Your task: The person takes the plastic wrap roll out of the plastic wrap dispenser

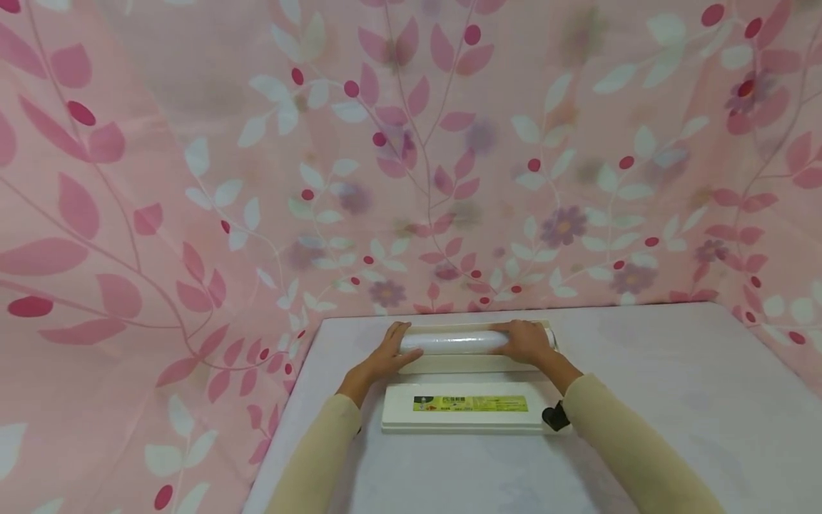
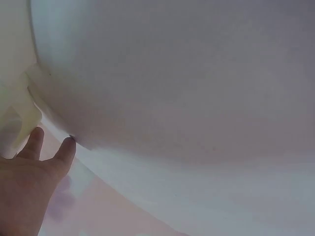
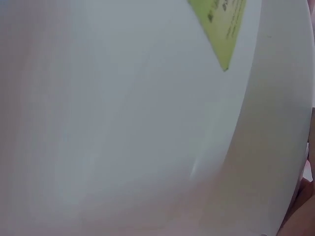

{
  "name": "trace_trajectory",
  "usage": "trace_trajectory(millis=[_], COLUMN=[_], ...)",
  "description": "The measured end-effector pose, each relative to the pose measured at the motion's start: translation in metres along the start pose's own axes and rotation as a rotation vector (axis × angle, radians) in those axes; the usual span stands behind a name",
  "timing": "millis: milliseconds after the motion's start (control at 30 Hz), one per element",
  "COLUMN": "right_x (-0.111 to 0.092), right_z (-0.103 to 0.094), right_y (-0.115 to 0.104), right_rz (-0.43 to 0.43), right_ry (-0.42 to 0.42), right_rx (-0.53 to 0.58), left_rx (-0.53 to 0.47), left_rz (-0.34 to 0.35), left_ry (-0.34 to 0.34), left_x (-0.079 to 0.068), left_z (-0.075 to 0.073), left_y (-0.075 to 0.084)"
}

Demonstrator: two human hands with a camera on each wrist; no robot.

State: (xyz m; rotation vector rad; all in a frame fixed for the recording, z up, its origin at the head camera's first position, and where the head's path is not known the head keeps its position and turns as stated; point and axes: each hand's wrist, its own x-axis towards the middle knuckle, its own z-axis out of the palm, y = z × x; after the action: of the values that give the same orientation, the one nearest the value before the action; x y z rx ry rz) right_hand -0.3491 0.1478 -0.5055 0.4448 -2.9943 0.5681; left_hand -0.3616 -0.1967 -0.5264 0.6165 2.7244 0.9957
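A roll of clear plastic wrap (image 1: 452, 343) lies lengthwise in an off-white, long box base (image 1: 459, 364) near the table's far edge. My left hand (image 1: 385, 355) holds its left end, the thumb in front and the fingers behind. Over the right end, my right hand (image 1: 526, 344) grips the roll with curled fingers. Just in front sits the off-white lid (image 1: 398, 410), bearing a yellow-green label (image 1: 472, 404). In the left wrist view, two fingertips of the left hand (image 2: 29, 182) are beside the box's end. Only a sliver of the right hand (image 3: 302, 211) appears in the right wrist view.
The box parts rest on a pale cloth-covered table (image 1: 642, 400). Pink floral curtains (image 1: 411, 178) hang behind it and along both sides. A small black object (image 1: 556, 417) is at the right wrist, over the lid's right end.
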Motion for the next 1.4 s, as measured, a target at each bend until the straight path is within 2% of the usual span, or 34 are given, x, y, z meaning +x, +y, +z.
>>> trace_trajectory(millis=[267,600,833,1100,1400], right_x=[-0.001,-0.002,-0.001,-0.003,0.001], right_z=[-0.004,-0.009,-0.015,-0.021,-0.026], right_y=[-0.003,-0.006,-0.008,-0.011,-0.011], right_rz=[-0.013,-0.032,-0.062,-0.063,-0.071], right_ry=[0.004,0.039,0.06,0.044,0.085], right_rx=[0.001,-0.032,-0.08,-0.064,-0.061], left_rx=[-0.013,-0.005,0.027,0.035,0.042], left_rz=[-0.006,0.004,0.009,0.016,0.006], left_ry=[0.003,-0.002,0.013,0.018,0.014], left_x=[-0.001,-0.006,-0.004,-0.003,-0.002], left_z=[0.002,-0.001,-0.001,0.001,-0.001], left_y=[-0.003,0.007,0.006,0.004,0.004])
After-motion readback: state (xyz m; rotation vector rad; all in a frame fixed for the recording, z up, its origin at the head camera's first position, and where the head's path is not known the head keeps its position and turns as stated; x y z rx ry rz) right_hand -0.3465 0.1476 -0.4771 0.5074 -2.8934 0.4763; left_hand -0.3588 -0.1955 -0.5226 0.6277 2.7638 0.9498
